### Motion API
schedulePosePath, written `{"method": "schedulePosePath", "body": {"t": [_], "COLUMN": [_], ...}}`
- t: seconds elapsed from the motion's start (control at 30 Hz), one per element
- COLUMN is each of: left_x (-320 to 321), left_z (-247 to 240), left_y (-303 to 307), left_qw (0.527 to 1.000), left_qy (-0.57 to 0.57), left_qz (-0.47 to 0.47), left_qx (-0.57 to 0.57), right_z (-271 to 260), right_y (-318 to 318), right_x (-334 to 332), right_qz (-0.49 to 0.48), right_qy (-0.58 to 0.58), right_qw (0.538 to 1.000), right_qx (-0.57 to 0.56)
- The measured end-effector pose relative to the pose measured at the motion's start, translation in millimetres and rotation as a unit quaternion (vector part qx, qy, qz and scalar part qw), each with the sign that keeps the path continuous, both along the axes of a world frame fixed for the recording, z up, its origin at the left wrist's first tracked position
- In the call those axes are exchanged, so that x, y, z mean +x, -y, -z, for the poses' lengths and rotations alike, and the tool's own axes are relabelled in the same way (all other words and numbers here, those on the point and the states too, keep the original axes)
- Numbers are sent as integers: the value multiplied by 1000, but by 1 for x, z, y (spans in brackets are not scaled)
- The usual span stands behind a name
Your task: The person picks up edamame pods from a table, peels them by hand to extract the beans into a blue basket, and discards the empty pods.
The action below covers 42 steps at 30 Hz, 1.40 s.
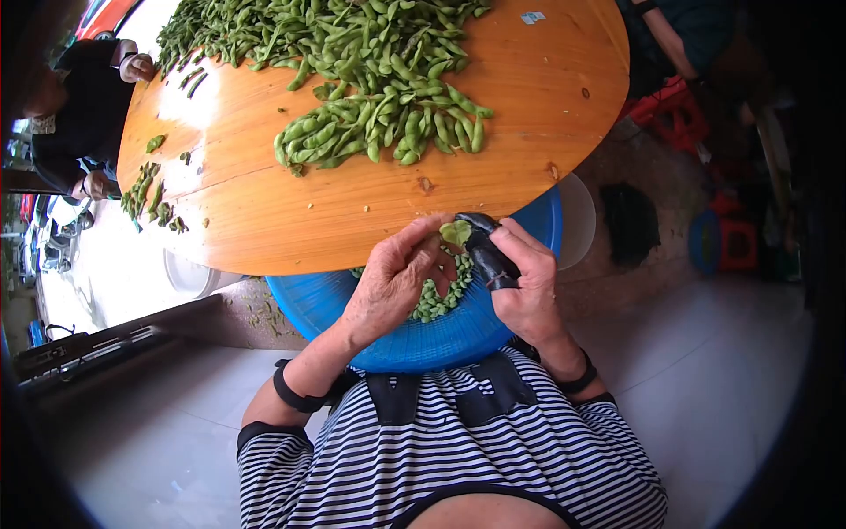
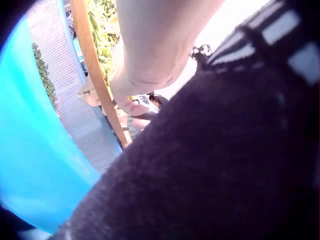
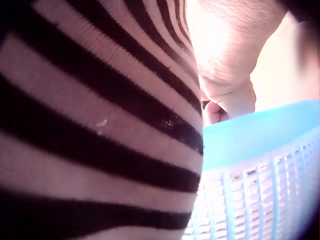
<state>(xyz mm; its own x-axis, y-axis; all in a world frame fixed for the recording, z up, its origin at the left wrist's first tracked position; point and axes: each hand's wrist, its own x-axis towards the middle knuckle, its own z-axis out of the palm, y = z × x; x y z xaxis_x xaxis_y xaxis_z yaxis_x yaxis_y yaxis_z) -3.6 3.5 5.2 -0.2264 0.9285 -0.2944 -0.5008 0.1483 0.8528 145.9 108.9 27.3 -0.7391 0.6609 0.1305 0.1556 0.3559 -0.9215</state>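
Over the blue basket [image 1: 308, 304], both hands meet at one green edamame pod [image 1: 456, 233]. My left hand [image 1: 392, 278] pinches the pod from the left. On the right, my right hand [image 1: 529, 273] grips it with a thumb and finger wrapped in black covers [image 1: 493, 261]. Below them, shelled green beans [image 1: 432, 304] lie in the basket, partly hidden by the left hand. The left wrist view catches the back of the left hand [image 2: 150, 55], fingertips mostly hidden. In the right wrist view the right hand [image 3: 227, 65] appears above the basket rim [image 3: 265, 125].
A large heap of edamame pods [image 1: 379, 53] covers the far part of the wooden table [image 1: 352, 225]. Empty-looking shells [image 1: 145, 198] lie near its left edge. Another person [image 1: 88, 97] stands at the left. A white bucket [image 1: 185, 269] stands under the table.
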Motion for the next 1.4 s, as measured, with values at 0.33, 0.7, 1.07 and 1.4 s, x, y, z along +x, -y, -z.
{"method": "schedulePosePath", "body": {"t": [0.33, 0.7, 1.07, 1.4], "left_x": [-66, -88, -21, 0], "left_z": [-43, -17, -41, -8], "left_y": [-45, -73, -20, -6], "left_qw": [782, 737, 983, 934], "left_qy": [-620, -673, -177, -347], "left_qz": [-2, -50, -7, -80], "left_qx": [66, 26, -55, 14], "right_z": [-25, -15, -8, 0], "right_y": [-74, -65, -14, -10], "right_x": [92, 77, -1, -2], "right_qz": [144, 167, -31, -66], "right_qy": [277, 173, -50, -108], "right_qw": [927, 962, 903, 845], "right_qx": [207, 129, -425, -520]}}
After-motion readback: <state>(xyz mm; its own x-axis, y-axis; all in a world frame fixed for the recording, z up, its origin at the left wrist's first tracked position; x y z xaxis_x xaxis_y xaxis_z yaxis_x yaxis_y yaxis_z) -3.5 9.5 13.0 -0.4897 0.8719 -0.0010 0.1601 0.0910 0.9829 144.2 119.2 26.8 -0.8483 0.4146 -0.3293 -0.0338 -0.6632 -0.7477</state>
